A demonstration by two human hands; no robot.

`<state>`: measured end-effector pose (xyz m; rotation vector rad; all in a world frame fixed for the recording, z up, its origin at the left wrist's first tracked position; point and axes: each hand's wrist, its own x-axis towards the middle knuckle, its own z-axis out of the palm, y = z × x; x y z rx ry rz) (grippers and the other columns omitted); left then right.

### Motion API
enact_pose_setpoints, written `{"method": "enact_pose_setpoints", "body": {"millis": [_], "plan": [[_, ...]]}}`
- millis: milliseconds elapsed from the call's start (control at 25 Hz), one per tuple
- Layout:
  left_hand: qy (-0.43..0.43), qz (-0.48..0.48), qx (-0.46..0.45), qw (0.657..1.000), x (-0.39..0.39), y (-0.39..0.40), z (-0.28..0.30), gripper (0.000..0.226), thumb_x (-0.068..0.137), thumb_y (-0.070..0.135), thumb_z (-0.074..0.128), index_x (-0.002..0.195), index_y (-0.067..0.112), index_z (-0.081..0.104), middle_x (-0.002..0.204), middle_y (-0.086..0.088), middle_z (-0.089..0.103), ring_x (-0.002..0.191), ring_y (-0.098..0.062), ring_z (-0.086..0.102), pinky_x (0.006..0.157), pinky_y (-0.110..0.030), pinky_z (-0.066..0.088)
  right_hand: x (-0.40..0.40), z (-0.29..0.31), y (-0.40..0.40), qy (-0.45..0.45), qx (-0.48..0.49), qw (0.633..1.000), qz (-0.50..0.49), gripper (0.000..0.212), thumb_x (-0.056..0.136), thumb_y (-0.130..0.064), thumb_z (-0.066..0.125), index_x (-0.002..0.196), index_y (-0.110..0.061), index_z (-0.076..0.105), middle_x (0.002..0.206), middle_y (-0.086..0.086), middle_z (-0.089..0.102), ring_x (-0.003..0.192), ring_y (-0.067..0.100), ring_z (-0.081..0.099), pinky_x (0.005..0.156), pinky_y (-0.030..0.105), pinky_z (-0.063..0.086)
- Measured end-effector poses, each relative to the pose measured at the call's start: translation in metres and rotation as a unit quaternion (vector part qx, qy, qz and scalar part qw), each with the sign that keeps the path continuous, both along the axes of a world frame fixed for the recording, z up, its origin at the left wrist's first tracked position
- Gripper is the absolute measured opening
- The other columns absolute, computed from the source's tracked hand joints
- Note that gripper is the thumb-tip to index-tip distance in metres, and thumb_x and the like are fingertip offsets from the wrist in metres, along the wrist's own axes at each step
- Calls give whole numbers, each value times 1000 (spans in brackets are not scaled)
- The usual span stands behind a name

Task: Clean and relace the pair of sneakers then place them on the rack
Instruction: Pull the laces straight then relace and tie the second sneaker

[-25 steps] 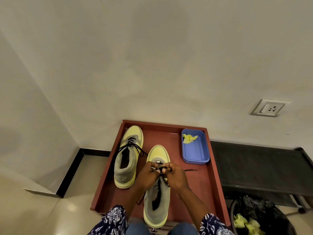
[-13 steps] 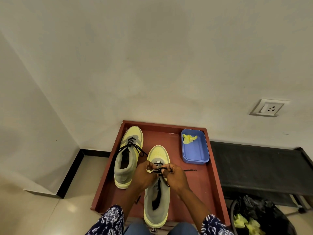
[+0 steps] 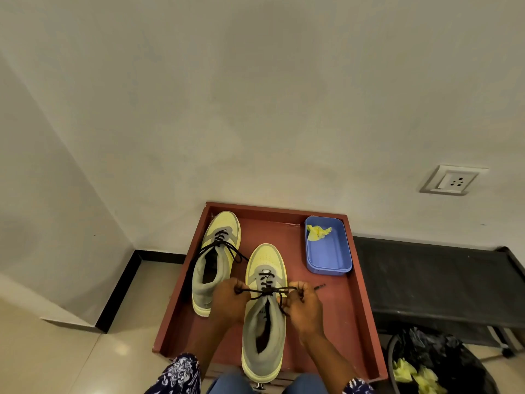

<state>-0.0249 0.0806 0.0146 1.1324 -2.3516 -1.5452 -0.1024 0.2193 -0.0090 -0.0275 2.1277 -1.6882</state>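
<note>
Two yellow-and-grey sneakers stand on a red-brown tray (image 3: 352,314). The left sneaker (image 3: 217,260) has its black lace threaded, with loose ends. The near sneaker (image 3: 265,322) points away from me. Its black lace (image 3: 267,291) is stretched sideways across the tongue. My left hand (image 3: 230,301) pinches the lace's left end. My right hand (image 3: 302,304) pinches the right end, with a loop hanging below the fingers. A lace tip (image 3: 319,286) sticks out to the right of my right hand.
A blue plastic tub (image 3: 328,251) with a crumpled yellow cloth (image 3: 316,232) sits at the tray's back right. A low black rack (image 3: 431,282) stands to the right. A black bag (image 3: 437,362) with yellow scraps lies at lower right. White walls close in behind and left.
My hands have moved apart sideways, drawing the lace taut across the near sneaker. The other sneaker and the tub have not moved.
</note>
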Motion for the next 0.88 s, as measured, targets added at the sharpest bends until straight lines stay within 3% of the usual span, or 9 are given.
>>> {"method": "enact_pose_setpoints", "body": {"millis": [120,200,360,480,600,720,800,880], "plan": [[58,-2,183,981,6,0,4,6,88,-2,54,82,0,55,59,-7,51,45,-10,45,45,-18,39,-3,2,3,12,9,999,47,26,88,0,50,82,-22,63,75,2,67,69,19,61,67,38,55],[84,-7,225,971,9,-1,6,5,89,-2,53,85,1,55,60,-5,55,50,-12,46,50,-21,41,-7,7,6,24,13,997,70,23,84,-1,57,75,-20,65,65,-2,63,58,10,53,56,25,47],[89,7,220,972,7,-1,5,11,90,0,52,80,4,54,58,-3,50,53,-14,43,44,-13,37,-9,9,8,32,5,997,66,13,81,-11,68,69,-13,64,55,-3,57,51,10,46,53,26,40],[71,11,190,979,8,-5,-2,11,88,3,57,77,6,57,67,-5,54,65,-17,51,57,-19,44,-9,14,10,2,-10,999,41,17,83,-10,65,67,-10,60,55,-1,56,51,12,43,50,24,37],[44,-3,181,982,11,-12,-6,11,85,2,61,75,6,59,74,-8,59,75,-18,55,69,-25,47,-6,22,9,-146,-127,981,0,20,87,-7,60,68,-11,54,56,0,57,50,10,46,46,19,37],[39,6,188,981,11,-12,-1,10,84,1,62,75,5,59,67,-5,59,62,-11,55,58,-18,46,-4,25,10,-236,-186,954,-15,20,90,-4,53,72,-11,50,56,-1,59,41,6,41,46,20,36],[47,19,193,980,10,-10,3,9,84,0,61,76,3,58,53,2,53,46,-7,46,46,-17,38,-5,30,13,-213,-148,965,30,17,89,-3,53,74,-11,52,53,-4,57,36,4,34,44,20,29],[61,32,219,973,9,-11,6,9,86,-1,57,77,2,57,43,4,47,44,-12,38,46,-24,33,-9,32,15,-134,-54,983,111,12,87,-6,59,76,-11,61,51,-7,53,39,2,35,42,16,29]]}}
